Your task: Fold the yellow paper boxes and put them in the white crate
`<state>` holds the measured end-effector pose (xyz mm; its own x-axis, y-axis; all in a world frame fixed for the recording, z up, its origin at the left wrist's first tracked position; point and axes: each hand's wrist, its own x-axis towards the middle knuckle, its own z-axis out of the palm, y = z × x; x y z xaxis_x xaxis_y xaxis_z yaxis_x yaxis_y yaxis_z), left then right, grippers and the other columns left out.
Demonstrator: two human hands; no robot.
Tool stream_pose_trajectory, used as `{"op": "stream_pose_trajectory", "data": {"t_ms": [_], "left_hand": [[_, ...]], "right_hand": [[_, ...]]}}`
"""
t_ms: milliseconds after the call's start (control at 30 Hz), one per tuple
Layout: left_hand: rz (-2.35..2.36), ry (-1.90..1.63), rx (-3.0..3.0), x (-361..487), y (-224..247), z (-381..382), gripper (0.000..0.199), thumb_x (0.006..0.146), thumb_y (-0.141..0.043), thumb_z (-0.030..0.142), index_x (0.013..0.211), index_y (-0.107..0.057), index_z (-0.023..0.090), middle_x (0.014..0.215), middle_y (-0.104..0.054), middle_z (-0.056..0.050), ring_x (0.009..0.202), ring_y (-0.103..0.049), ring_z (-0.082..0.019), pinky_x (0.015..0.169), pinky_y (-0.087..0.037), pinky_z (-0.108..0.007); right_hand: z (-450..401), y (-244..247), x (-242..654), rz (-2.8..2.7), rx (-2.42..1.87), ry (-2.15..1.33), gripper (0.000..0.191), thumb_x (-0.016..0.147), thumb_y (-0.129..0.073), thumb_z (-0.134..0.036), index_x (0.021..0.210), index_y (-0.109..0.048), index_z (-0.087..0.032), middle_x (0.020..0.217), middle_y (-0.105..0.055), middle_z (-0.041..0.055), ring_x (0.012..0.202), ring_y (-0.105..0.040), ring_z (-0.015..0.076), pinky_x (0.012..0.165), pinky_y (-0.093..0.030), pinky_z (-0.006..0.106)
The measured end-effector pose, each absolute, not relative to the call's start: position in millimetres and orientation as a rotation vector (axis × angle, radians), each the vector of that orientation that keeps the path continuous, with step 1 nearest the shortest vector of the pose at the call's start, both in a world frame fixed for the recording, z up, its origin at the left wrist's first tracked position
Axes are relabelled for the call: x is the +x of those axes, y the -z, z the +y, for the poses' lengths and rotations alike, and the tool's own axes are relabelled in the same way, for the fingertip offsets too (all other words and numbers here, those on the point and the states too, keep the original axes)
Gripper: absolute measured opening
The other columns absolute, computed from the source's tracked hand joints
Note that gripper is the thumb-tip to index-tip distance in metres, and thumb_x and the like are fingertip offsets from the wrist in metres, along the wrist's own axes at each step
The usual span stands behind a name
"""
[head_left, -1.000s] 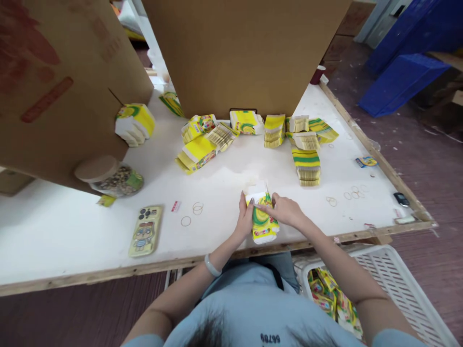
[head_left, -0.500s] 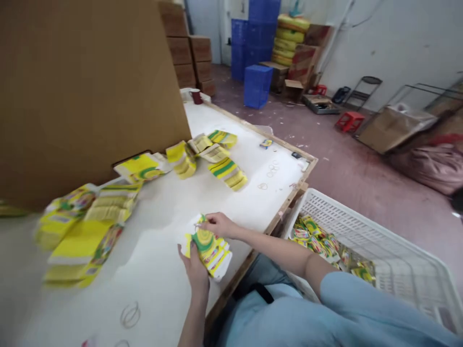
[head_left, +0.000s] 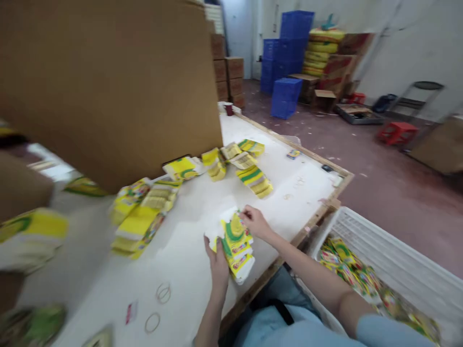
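My left hand (head_left: 219, 267) is closed around the lower left side of a fanned stack of flat yellow-and-green cartons (head_left: 237, 246), its thumb on top. The printed faces point up, and white flaps show at the near end. At the stack's upper right edge, my right hand (head_left: 255, 222) has its fingers pinched together against a carton; the fingertips are partly hidden. Beyond the hands, several more carton stacks (head_left: 139, 221) lie in a row along the white table (head_left: 188, 284).
A tall cardboard sheet (head_left: 144, 96) stands behind the stacks. Rubber bands (head_left: 163, 292) lie on the tabletop. At my right, a white plastic crate (head_left: 398, 246) holds many small packets (head_left: 350, 265). Blurred cartons (head_left: 32, 236) are at the far left. Blue crates (head_left: 285, 99) stand on the floor beyond.
My view has turned left, so the scene sits further right and more shows at the left. My right hand has shifted from over the cartons to their right edge. My left hand keeps its hold.
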<state>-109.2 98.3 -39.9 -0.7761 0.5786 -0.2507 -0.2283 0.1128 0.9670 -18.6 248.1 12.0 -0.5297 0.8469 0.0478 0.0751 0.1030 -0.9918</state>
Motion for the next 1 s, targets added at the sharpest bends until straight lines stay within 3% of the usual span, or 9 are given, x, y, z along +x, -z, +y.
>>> {"op": "stream_pose_trajectory", "data": {"t_ms": [133,233,333,400,500,600,800,900,1000], "left_hand": [[2.021,-1.832,0.471,-99,28,83,0.088,0.091,-0.050,0.077,0.158,-0.028,0.025,0.176,-0.015,-0.013,0.165,-0.008,-0.029,0.135,-0.008,-0.044],[2.132,-2.016,0.753,-91,0,72,0.064,0.097,-0.048,0.068,0.143,-0.046,0.023,0.166,-0.031,-0.016,0.160,-0.023,-0.030,0.132,-0.018,-0.049],[2.091,-2.041,0.994,-86,-33,60,0.039,0.099,-0.055,0.059,0.108,-0.059,0.021,0.118,-0.061,-0.012,0.117,-0.058,-0.026,0.107,-0.047,-0.041],[1.987,-1.895,1.036,-86,-49,52,0.037,0.102,-0.051,0.055,0.088,-0.056,0.021,0.085,-0.057,-0.003,0.081,-0.056,-0.017,0.079,-0.050,-0.031],[1.999,-1.655,1.113,-88,-60,41,0.043,0.107,-0.040,0.049,0.077,-0.051,0.020,0.070,-0.049,0.001,0.065,-0.044,-0.013,0.063,-0.040,-0.027],[2.175,-1.506,1.370,-90,-60,33,0.039,0.108,-0.039,0.039,0.078,-0.053,0.020,0.074,-0.054,-0.002,0.069,-0.049,-0.015,0.066,-0.041,-0.029],[2.182,-1.545,1.588,-89,-59,34,0.031,0.107,-0.041,0.029,0.083,-0.059,0.021,0.083,-0.060,-0.005,0.077,-0.056,-0.017,0.071,-0.047,-0.030],[1.969,-1.660,1.431,-81,-61,35,0.022,0.104,-0.050,0.040,0.104,-0.063,0.022,0.116,-0.065,-0.012,0.112,-0.062,-0.024,0.097,-0.053,-0.039],[1.729,-1.673,1.183,-73,-59,31,0.047,0.101,-0.055,0.052,0.139,-0.051,0.026,0.159,-0.045,-0.015,0.149,-0.044,-0.030,0.119,-0.045,-0.047]], "right_hand": [[232,-23,-1,-1.660,-0.836,-1.506,0.051,0.086,-0.056,-0.073,0.071,-0.049,-0.025,0.064,-0.052,-0.0029,0.061,-0.050,0.0156,0.058,-0.043,0.028],[212,-34,5,-1.582,-0.804,-1.561,0.047,0.089,-0.062,-0.069,0.078,-0.056,-0.024,0.066,-0.056,-0.0023,0.060,-0.052,0.0149,0.057,-0.046,0.027],[186,-47,4,-1.502,-0.755,-1.638,0.040,0.093,-0.066,-0.061,0.082,-0.059,-0.022,0.065,-0.059,-0.0022,0.058,-0.052,0.0135,0.053,-0.045,0.024],[172,-54,-1,-1.509,-0.705,-1.665,0.039,0.095,-0.063,-0.059,0.083,-0.057,-0.022,0.066,-0.058,-0.0024,0.057,-0.051,0.0128,0.052,-0.044,0.024],[159,-58,-11,-1.558,-0.663,-1.622,0.034,0.098,-0.061,-0.056,0.093,-0.056,-0.024,0.072,-0.057,-0.0032,0.060,-0.053,0.0126,0.056,-0.046,0.024],[147,-57,-19,-1.561,-0.636,-1.604,0.028,0.102,-0.056,-0.054,0.106,-0.052,-0.026,0.076,-0.056,-0.0036,0.065,-0.055,0.0142,0.060,-0.049,0.026],[129,-55,-25,-1.415,-0.625,-1.623,0.026,0.102,-0.056,-0.052,0.108,-0.051,-0.027,0.085,-0.060,-0.0002,0.073,-0.060,0.0174,0.066,-0.054,0.029],[127,-56,-18,-1.417,-0.574,-1.617,0.027,0.106,-0.047,-0.052,0.114,-0.054,-0.028,0.096,-0.065,0.0041,0.088,-0.066,0.0203,0.081,-0.058,0.033],[125,-57,-10,-1.463,-0.508,-1.583,0.036,0.108,-0.036,-0.052,0.129,-0.054,-0.030,0.129,-0.065,0.0102,0.130,-0.060,0.0240,0.113,-0.050,0.044]]}}
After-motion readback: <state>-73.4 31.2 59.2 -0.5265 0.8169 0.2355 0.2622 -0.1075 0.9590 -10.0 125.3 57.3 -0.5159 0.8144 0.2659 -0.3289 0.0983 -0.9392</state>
